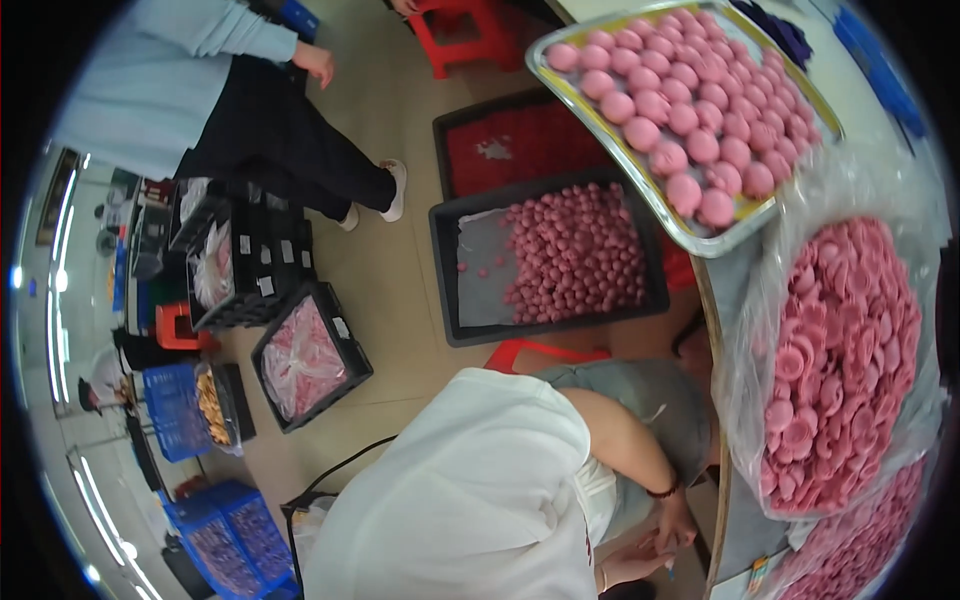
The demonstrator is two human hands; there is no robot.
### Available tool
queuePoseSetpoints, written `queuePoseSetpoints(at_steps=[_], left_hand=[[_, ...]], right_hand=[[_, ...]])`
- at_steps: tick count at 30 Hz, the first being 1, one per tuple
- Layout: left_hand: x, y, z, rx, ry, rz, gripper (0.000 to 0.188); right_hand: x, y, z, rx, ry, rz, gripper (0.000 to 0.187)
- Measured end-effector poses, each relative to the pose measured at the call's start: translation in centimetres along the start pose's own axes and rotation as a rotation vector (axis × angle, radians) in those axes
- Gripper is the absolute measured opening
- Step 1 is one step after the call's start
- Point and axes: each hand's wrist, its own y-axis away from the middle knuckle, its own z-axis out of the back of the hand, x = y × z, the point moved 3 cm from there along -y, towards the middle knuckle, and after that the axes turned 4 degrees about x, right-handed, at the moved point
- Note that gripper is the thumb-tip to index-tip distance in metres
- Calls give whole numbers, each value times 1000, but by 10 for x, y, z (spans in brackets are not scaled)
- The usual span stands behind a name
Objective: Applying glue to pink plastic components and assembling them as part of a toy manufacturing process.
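Note:
Low in front of my lap, my left hand (677, 522) and my right hand (638, 560) meet with the fingers drawn together. Both look closed, and a tiny light-blue bit shows by the fingertips; what they hold, if anything, is too small to make out. A dark beaded bracelet (663, 491) circles my left wrist. Beside the hands runs the edge of the worktable (735, 548). On it lies a clear plastic bag (740, 400) full of pink cup-shaped pieces (845, 350), with more pink pieces (860, 550) nearer the bottom.
A metal tray (668, 225) of pink balls overhangs the table corner. Pink balls fill much of a black crate (455, 325) on the floor. Another black crate (360, 375) holds bagged pink pieces. A person (270, 130) stands near stacked crates (262, 265). A red stool (465, 35) is farther off.

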Motion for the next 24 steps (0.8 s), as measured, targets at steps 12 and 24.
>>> queuePoseSetpoints(at_steps=[12,24], left_hand=[[-1,16,15,42,-143,264,37],[-39,51,44,-69,-202,197,31]], right_hand=[[175,-75,98,147,4,362,27],[178,-82,47,1,-98,833,21]])
